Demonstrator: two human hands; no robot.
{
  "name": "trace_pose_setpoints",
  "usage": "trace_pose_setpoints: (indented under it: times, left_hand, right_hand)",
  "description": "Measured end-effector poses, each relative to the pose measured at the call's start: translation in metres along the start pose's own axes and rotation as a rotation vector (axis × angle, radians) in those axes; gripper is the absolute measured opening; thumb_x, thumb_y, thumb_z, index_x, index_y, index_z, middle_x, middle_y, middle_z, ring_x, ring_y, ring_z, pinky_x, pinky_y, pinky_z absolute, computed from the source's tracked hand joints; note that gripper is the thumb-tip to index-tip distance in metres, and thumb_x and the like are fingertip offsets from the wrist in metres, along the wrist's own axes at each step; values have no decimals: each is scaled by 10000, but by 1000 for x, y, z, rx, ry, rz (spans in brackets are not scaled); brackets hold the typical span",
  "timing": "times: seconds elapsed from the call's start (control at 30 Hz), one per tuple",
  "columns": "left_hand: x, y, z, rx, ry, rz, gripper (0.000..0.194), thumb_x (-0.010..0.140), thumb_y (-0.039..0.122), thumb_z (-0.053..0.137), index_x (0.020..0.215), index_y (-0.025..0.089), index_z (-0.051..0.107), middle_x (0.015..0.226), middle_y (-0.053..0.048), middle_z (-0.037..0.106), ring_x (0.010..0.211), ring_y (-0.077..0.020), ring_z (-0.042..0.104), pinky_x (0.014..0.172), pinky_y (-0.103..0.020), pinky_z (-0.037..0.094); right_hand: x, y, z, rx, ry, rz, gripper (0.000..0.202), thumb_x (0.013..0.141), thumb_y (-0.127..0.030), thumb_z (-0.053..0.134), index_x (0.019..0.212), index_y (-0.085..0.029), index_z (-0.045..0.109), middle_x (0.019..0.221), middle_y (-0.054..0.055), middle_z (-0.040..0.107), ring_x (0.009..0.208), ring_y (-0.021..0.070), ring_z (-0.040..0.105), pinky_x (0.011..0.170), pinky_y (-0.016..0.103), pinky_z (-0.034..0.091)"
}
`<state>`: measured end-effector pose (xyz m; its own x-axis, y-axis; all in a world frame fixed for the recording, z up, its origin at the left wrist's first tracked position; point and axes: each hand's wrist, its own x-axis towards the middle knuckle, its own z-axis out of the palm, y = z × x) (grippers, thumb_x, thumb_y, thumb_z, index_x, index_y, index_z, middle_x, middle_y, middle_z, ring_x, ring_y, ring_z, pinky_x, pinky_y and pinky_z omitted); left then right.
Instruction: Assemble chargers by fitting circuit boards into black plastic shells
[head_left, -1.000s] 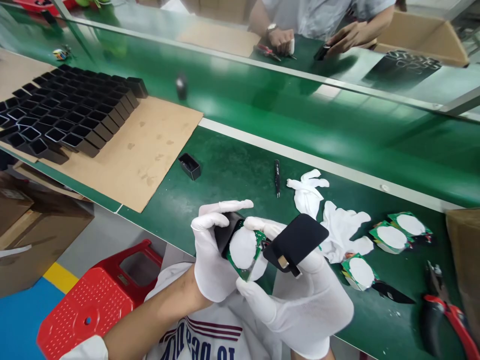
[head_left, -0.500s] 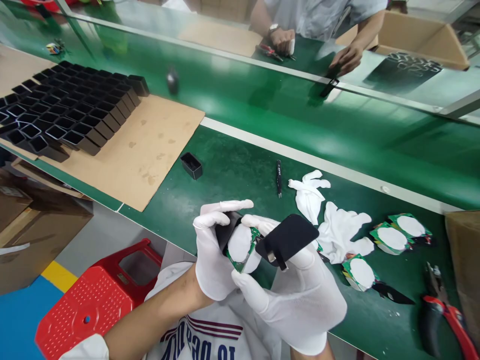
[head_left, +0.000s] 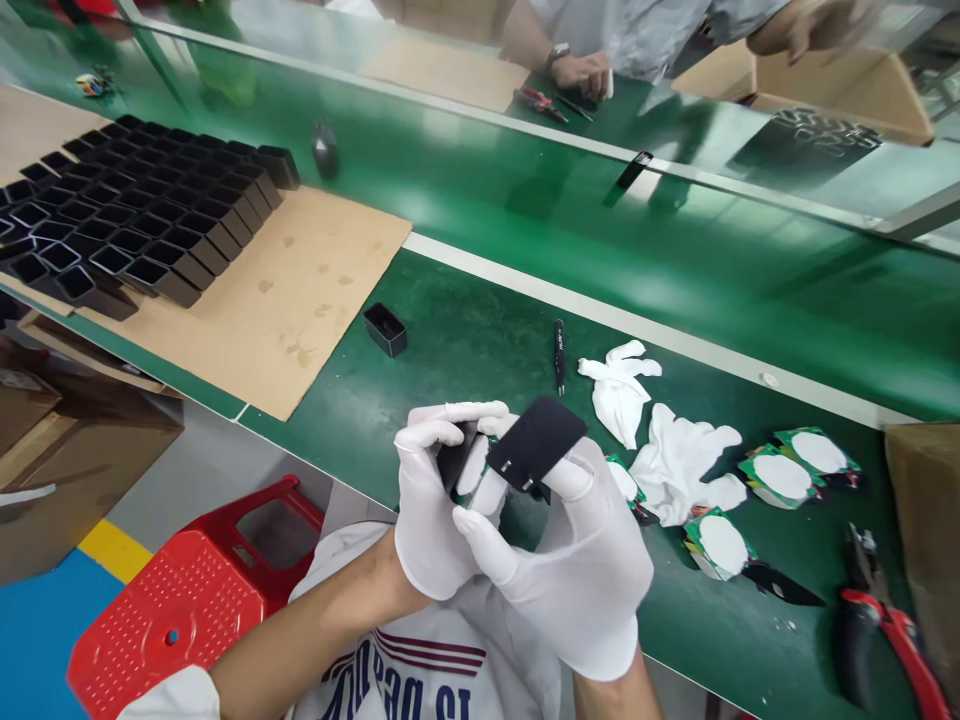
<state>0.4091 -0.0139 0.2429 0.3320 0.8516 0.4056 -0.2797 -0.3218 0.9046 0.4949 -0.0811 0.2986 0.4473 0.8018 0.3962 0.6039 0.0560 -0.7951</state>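
Note:
Both hands wear white gloves and meet near the bench's front edge. My left hand (head_left: 431,510) is wrapped round a black case (head_left: 454,458), its open end turned to the right. A green circuit board with white pads (head_left: 472,466) sits partly inside that case. My right hand (head_left: 570,560) pinches the board's outer end, thumb below. A flat black end plate (head_left: 537,443) with two metal prongs stands tilted in front of the right fingers, joined to the board side; the wires are hidden.
Rows of black cases (head_left: 150,215) stand on cardboard (head_left: 322,270) at left. One case (head_left: 385,330), tweezers (head_left: 559,357), spare gloves (head_left: 679,455), several boards (head_left: 781,475) and red-handled pliers (head_left: 877,610) lie on the green bench. Across a clear divider, a person works beside a carton (head_left: 840,90).
My right hand has moved left towards the case, and less of the board shows outside it. The black plate came left with it. Across the divider, the person's hand let go of a black piece.

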Motion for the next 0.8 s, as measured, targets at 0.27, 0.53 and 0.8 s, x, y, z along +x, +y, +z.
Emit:
trace_pose_setpoints:
  times: [0.27,0.53,0.8]
  left_hand:
    - [3,-9,3,62,61,-107,479,883,86,768,1181,287,451,1258,-60,603,1079,-204,705,844,-368,622]
    - [5,-5,-4,132,58,-42,562,883,102,792,1322,283,491,1293,-86,595,1091,-221,708,859,-391,641]
    - [1,-6,-4,127,47,4,550,928,79,751,1359,306,495,1332,-98,600,1174,-265,696,947,-498,647]
  right_hand:
    - [-1,16,5,-32,111,57,493,889,-442,864,1355,-346,733,1293,85,731,1196,351,688,966,548,636]
    - [0,16,4,207,57,195,516,863,-424,907,1338,-324,733,1232,66,753,1128,302,727,941,468,621]
    - [8,0,20,296,-11,450,396,825,-307,876,1197,-268,747,1203,61,793,1095,276,768,873,388,642]
